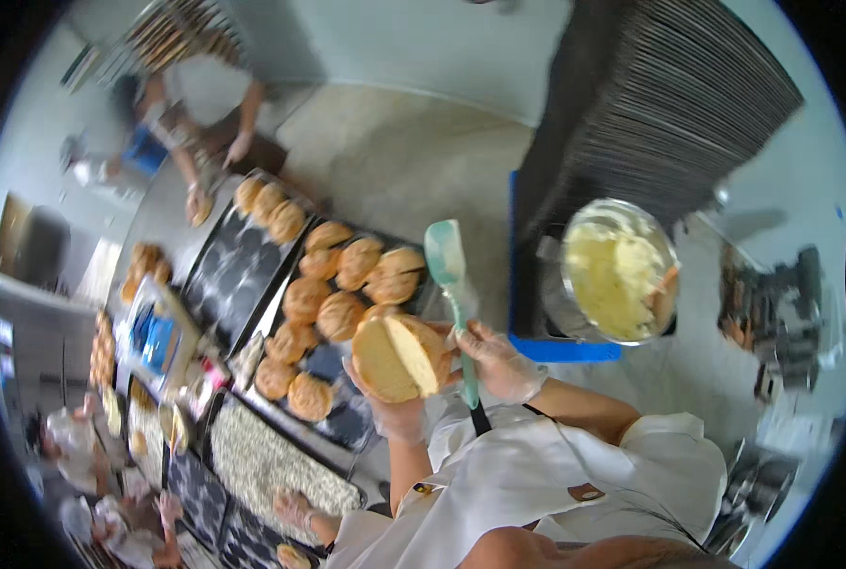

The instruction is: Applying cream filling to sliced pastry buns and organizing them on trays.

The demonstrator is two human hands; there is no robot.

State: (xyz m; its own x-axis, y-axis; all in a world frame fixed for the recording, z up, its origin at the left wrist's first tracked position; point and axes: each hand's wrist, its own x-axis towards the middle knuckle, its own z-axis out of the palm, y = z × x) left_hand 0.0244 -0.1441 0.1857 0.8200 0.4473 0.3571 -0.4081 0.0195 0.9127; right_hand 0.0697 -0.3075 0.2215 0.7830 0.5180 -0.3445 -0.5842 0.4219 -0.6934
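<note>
A round golden bun [377, 360], split open with its pale crumb facing up, rests in my gloved left hand [396, 415]. A pale cream layer [413, 356] shows along one half. My gloved right hand [501, 366] grips a green spatula [448, 256], its blade pointing up and smeared with cream. The fingers of that hand are also against the bun's right edge. Just beyond the bun, several browned buns [340, 315] sit on a dark baking tray [333, 365]. To the right stands a metal bowl [622, 275] of yellowish cream, with an orange-handled tool [665, 284] in it.
A tall stack of dark trays [660, 104] rises behind the bowl, over a blue base [565, 351]. At left are another baking tray [233, 266] and a tray of pale flakes [271, 455], where another person's gloved hand [295, 507] reaches. Co-workers [200, 114] stand across and at lower left.
</note>
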